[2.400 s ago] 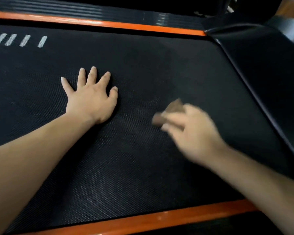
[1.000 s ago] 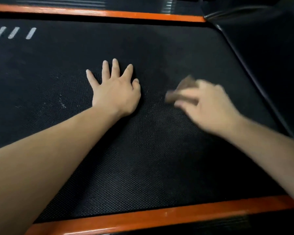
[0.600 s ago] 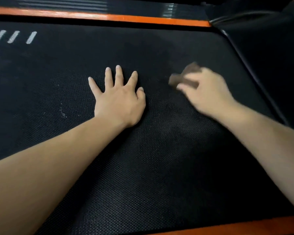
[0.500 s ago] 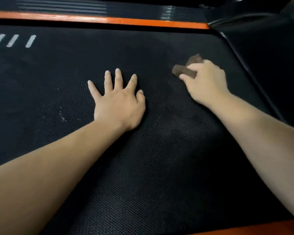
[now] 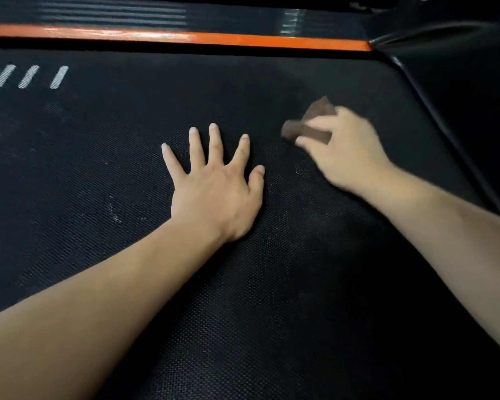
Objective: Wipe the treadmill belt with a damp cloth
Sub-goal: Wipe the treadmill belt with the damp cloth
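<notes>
The black textured treadmill belt [image 5: 104, 168] fills most of the view. My left hand [image 5: 214, 192] lies flat on it near the middle, palm down, fingers spread. To its right, my right hand [image 5: 344, 148] presses a small brown folded cloth [image 5: 309, 125] against the belt; the hand is blurred by motion. Most of the cloth is hidden under the fingers. Pale dusty specks mark the belt left of my left hand.
An orange side rail [image 5: 185, 37] runs along the far edge. The black motor cover [image 5: 459, 90] rises at the right, with its slanted edge close to my right hand. White slanted stripes [image 5: 26, 77] are printed on the belt at the far left.
My right hand slid the cloth away from me towards the far rail, then back a little towards me. My left hand stayed flat. The near orange rail dropped out of view.
</notes>
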The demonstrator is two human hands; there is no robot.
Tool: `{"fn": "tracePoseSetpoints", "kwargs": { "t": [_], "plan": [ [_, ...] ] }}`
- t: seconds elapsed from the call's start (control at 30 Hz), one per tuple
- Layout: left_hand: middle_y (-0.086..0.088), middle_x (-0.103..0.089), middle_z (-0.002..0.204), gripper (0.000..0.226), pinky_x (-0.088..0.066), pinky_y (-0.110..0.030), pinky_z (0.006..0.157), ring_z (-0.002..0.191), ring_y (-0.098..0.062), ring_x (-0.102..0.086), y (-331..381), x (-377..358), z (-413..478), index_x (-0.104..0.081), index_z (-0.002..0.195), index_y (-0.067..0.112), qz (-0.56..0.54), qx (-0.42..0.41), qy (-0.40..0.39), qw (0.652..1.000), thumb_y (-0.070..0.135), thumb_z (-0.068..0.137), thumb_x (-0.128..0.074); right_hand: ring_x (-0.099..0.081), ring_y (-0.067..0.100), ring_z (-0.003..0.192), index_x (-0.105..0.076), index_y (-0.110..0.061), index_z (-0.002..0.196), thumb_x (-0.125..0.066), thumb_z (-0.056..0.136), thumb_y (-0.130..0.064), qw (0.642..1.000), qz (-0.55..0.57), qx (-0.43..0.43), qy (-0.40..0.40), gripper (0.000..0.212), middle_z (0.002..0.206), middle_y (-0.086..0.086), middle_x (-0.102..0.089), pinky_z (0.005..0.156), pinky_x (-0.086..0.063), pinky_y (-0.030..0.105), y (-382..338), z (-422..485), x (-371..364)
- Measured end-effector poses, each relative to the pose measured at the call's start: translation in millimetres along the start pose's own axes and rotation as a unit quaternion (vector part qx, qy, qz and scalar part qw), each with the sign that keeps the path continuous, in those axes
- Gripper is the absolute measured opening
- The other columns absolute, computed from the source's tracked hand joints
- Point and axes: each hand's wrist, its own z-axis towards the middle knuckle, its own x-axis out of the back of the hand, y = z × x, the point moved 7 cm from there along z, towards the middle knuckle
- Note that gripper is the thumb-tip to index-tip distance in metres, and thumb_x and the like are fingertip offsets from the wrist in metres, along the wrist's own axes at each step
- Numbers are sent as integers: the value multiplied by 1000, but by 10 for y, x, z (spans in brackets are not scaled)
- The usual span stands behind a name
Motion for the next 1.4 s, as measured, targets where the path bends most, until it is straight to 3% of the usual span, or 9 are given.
{"fn": "tracePoseSetpoints", "kwargs": {
  "t": [0.13, 0.27, 0.5, 0.63, 0.8, 0.87, 1.03, 1.23, 1.4],
  "plan": [
    [-10, 5, 173, 68, 11, -70, 119, 157, -36, 15, -2, -2, 8, -3, 163, 39, 1, 0, 3, 1000, 66, 101, -7, -59, 34, 101, -74, -34, 112, -62, 93, -49, 997, -39, 67, -30, 27, 106, 10, -64, 95, -45, 48, -29, 52, 41],
    [-9, 3, 173, 68, 9, -69, 120, 158, -34, 13, -11, 0, 10, -5, 163, 39, -2, 1, 8, 1000, 66, 101, -8, -61, 40, 106, -74, -26, 100, -59, 91, -53, 993, -60, -93, 33, 32, 106, 11, -69, 96, -48, 49, 496, 722, 159],
    [-6, 3, 173, 69, 7, -68, 121, 158, -33, 12, -15, 2, 14, -3, 162, 41, 0, 5, 13, 1000, 67, 98, -4, -58, 30, 96, -75, -30, 101, -62, 93, -49, 998, -12, 53, -29, 25, 101, 4, -63, 93, -46, 43, 85, 592, -72],
    [-5, 4, 173, 70, 7, -67, 121, 158, -31, 13, -23, 9, 16, -3, 163, 41, -6, 6, 15, 1000, 68, 97, -4, -62, 36, 105, -67, -30, 91, -62, 88, -56, 995, -37, -90, 34, 27, 92, 1, -62, 95, -48, 44, 560, 1222, 52],
    [-4, 3, 173, 71, 7, -66, 122, 158, -31, 12, -21, 13, 10, -3, 162, 43, -6, 7, 15, 1000, 68, 96, -3, -59, 31, 103, -75, -31, 99, -63, 92, -49, 999, 15, 32, -30, 23, 101, 1, -65, 94, -47, 45, 103, 1013, -229],
    [-4, 4, 173, 71, 7, -66, 122, 158, -30, 13, -23, 15, 9, -3, 162, 43, -7, 8, 16, 1000, 69, 96, -3, -59, 33, 98, -71, -31, 89, -61, 91, -52, 998, -16, 50, -29, 23, 94, 1, -63, 90, -47, 44, 129, 1060, -199],
    [-2, 7, 173, 71, 8, -65, 122, 158, -29, 15, -27, 24, 13, 0, 162, 43, -9, 10, 15, 1000, 69, 95, -2, -63, 35, 102, -68, -20, 92, -62, 90, -52, 993, -34, -107, 47, 33, 92, 1, -63, 90, -47, 42, 580, 1593, -96],
    [-1, 8, 173, 72, 8, -64, 123, 158, -27, 16, -28, 25, 5, 2, 162, 44, -11, 15, 11, 1000, 69, 94, 0, -58, 28, 90, -73, -27, 94, -61, 91, -50, 1000, 2, 18, -21, 27, 91, 0, -66, 83, -47, 38, 294, 1323, -292],
    [-2, 7, 173, 72, 9, -63, 123, 158, -28, 16, -24, 25, 7, -1, 162, 44, -18, 10, 15, 1000, 69, 95, -3, -63, 37, 108, -72, -22, 101, -62, 89, -53, 986, -45, -151, 57, 34, 98, 8, -65, 91, -49, 41, 992, 1483, 151]
  ]
}}
